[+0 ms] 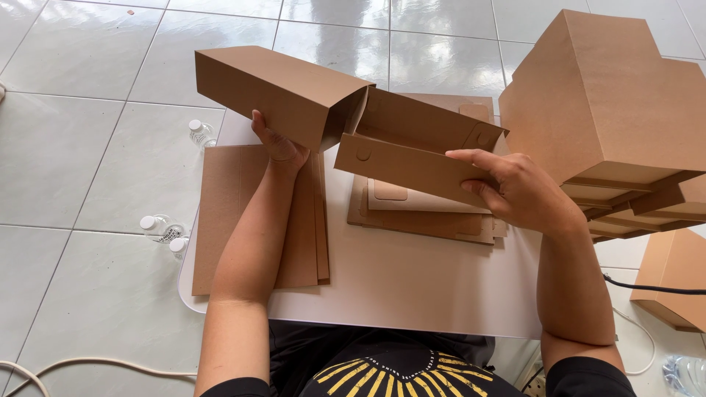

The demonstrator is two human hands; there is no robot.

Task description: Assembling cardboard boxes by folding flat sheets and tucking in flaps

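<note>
1. Left hand [281, 149], centre-left of the frame: fingers clasped on the underside of the brown sleeve [283, 92], which is held up and slants toward the upper left.
2. Right hand [515, 187], centre-right: thumb and fingers pinched on the long front flap of the tray [419, 147], the inner cardboard part.
3. Sleeve and tray meet at upper centre, above the white table [412, 287]; the tray's left end sits at the sleeve's open mouth, most of the tray outside it.
4. Step in hand, as judged: fitting the tray and sleeve together. A further slide would call for both parts in line and the flaps folded flat so that they clear the mouth.
5. Flat blanks: one stack [254, 220] under the left forearm, one stack [426, 209] of die-cut pieces below the tray. The sheets in each cannot be counted.
6. Finished boxes [610, 103]: a pile at upper right, number unclear; one more box [673, 276] at the right edge.
7. Bottles on the tiled floor: one [200, 133] at upper left of the table, two [163, 231] at its left edge, one [684, 371] at lower right; four in all.
8. Cables: one at lower left, others at lower right.
</note>
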